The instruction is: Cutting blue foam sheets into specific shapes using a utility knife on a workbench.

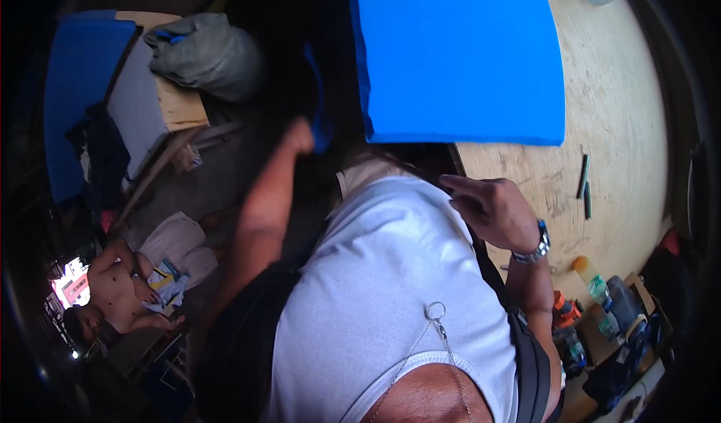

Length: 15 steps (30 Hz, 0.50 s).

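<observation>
My left hand (301, 135), blurred, is out over the dark gap left of the table, closed on a strip of blue sheet material (318, 90) that hangs or trails beside it. A wide blue sheet (462, 57) with a folded left edge covers the far part of the plywood table (614, 113). At the near left edge of this table is my right hand (490, 203), a metal watch on its wrist, fingers curled in front of my white shirt. A thin dark shape lies by its fingertips; whether the hand grips it is unclear.
Two dark narrow pieces (586, 186) lie on the plywood. Bottles (591, 279), an orange tool (565, 309) and boxes crowd the lower right. At left, a stuffed grey bag (208, 57) rests near another blue sheet (84, 96); a person (118, 288) sits below.
</observation>
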Available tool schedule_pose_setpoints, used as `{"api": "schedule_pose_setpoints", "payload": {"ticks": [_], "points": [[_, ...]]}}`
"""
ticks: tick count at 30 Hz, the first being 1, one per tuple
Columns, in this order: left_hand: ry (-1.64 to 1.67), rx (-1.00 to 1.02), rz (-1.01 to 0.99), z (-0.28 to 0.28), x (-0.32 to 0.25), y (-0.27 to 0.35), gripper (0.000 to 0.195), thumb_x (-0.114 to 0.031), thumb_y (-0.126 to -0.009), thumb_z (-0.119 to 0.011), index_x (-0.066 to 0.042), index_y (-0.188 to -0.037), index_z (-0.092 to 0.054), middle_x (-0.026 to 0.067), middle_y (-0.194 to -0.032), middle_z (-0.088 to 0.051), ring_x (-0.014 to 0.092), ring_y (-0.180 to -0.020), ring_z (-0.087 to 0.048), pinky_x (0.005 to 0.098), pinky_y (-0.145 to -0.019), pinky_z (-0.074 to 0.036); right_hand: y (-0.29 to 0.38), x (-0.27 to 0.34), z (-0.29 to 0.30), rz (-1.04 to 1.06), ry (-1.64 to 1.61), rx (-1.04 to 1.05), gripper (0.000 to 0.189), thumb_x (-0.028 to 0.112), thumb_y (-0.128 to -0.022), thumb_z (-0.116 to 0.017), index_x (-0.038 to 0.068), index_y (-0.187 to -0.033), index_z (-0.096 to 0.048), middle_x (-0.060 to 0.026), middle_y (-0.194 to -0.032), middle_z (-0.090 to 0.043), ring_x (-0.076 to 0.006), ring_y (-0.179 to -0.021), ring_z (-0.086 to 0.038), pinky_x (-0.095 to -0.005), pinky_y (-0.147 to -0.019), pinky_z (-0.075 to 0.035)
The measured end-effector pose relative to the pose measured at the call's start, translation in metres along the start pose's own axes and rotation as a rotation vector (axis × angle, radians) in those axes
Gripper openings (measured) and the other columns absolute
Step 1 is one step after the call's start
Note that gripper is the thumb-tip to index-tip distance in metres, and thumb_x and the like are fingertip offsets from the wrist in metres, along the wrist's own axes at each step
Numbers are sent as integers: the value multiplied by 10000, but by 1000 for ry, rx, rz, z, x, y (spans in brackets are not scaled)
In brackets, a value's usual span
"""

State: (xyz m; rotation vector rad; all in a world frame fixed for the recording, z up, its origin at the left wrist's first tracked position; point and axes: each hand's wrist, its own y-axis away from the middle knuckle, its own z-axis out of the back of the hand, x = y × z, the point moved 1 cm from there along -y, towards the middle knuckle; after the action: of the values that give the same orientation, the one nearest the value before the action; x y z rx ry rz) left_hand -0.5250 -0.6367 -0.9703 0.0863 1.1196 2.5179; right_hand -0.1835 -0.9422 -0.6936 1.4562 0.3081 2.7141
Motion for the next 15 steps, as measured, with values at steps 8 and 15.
{"api": "schedule_pose_setpoints", "payload": {"ticks": [8, 15], "points": [[617, -161, 209, 15, 132, 52, 148, -118, -699, -757, -95, -832, -697, 128, -724, -679, 194, -611, -665, 344, -559, -543, -85, -25, 5, -152, -461, -600, 380, 97, -983, -584, 43, -1359, -565, 8, -815, -642, -32, -586, -450, -211, -496, -377], [56, -1631, 327, 375, 254, 6, 250, -251, -886, -571, -46, -889, -714, 187, -1017, -675, 376, -894, -649, 464, -804, -514, -217, -40, -25, -187, -450, -876, 392, 110, -989, -592, 72, -1377, -553, 42, -761, -572, -5, -633, -453, -172, -532, -355]]}}
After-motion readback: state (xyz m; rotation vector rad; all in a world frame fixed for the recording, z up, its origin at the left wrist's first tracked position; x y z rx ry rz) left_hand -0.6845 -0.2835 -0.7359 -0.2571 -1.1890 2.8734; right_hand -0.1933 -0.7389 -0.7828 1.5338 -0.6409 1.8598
